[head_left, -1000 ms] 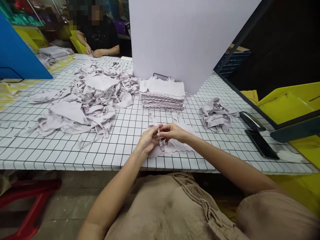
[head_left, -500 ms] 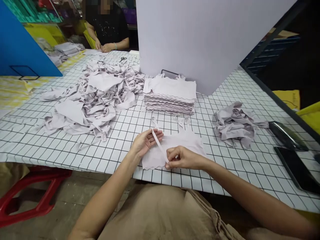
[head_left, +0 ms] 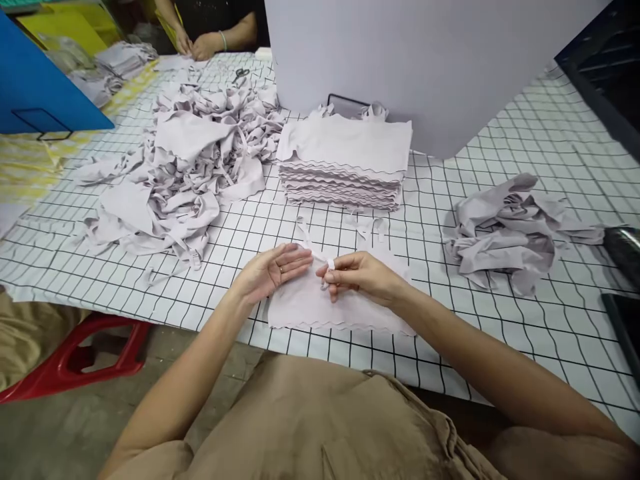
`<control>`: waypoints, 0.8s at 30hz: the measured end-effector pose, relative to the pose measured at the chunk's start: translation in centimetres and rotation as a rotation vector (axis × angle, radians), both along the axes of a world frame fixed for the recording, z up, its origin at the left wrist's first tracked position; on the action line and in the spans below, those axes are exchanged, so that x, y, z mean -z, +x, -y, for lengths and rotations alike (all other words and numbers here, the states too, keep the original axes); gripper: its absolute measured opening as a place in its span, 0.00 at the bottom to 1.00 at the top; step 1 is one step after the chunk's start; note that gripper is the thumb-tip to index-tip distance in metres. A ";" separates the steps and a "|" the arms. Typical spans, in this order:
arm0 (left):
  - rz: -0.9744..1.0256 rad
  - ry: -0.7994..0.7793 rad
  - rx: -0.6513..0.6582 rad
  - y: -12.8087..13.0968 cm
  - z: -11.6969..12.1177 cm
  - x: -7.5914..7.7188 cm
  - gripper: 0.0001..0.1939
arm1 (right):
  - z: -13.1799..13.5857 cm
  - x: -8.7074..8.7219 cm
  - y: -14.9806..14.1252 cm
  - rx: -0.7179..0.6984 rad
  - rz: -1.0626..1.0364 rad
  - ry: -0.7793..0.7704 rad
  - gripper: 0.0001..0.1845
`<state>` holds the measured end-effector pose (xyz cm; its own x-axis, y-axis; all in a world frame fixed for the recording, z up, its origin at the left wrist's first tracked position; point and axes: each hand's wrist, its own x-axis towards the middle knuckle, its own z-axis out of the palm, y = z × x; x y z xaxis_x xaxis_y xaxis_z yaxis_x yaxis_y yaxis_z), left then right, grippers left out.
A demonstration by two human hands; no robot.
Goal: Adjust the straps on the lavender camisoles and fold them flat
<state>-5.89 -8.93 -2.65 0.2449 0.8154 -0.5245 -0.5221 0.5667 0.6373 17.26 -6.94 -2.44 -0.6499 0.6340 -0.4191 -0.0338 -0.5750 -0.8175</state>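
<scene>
A pale lilac camisole-like garment [head_left: 340,313] with a wavy hem lies flat before me, its thin straps pointing away from me. Pinched between the fingers of my right hand [head_left: 357,277] is one shoulder strap [head_left: 330,265], its end folded over above the cloth. My left hand [head_left: 275,268] is open, palm turned inward and fingers stretched toward the strap, over the garment's left side. Behind it stands a neat stack of the same garments [head_left: 345,170]. To the left spreads a loose heap of them [head_left: 185,173].
A crumpled garment bundle [head_left: 505,233] lies at right, near a dark shiny object [head_left: 623,250] and a phone [head_left: 623,333]. A white board [head_left: 400,67] rises behind the stack, a blue board [head_left: 40,80] at left. Across the table [head_left: 240,267], a co-worker's hands [head_left: 197,47] handle cloth near scissors [head_left: 241,73].
My right hand has lifted from near the hem, bringing the strap end up. The left hand has drawn back slightly, its fingers off the strap's far part. The view has tilted down.
</scene>
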 end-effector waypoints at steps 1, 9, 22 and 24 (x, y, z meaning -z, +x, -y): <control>-0.027 0.026 -0.027 0.0 0.0 -0.2 0.12 | -0.4 0.1 -0.2 0.026 -0.009 -0.015 0.18; -0.264 0.293 0.047 3.0 2.7 -0.2 0.17 | -1.7 -0.1 -0.8 0.124 -0.046 -0.010 0.17; -0.513 0.431 0.006 4.2 2.6 -0.9 0.07 | -0.7 -0.1 0.7 0.203 0.290 0.883 0.24; -0.539 0.470 0.023 4.2 2.6 -1.3 0.06 | -0.6 -0.3 0.4 0.048 0.234 1.039 0.15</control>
<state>-1.69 -11.50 -1.39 0.0701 0.9827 -0.1716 -0.0566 0.1756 0.9828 17.70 -6.29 -2.11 -0.5884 0.7749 0.2307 0.1840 0.4062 -0.8951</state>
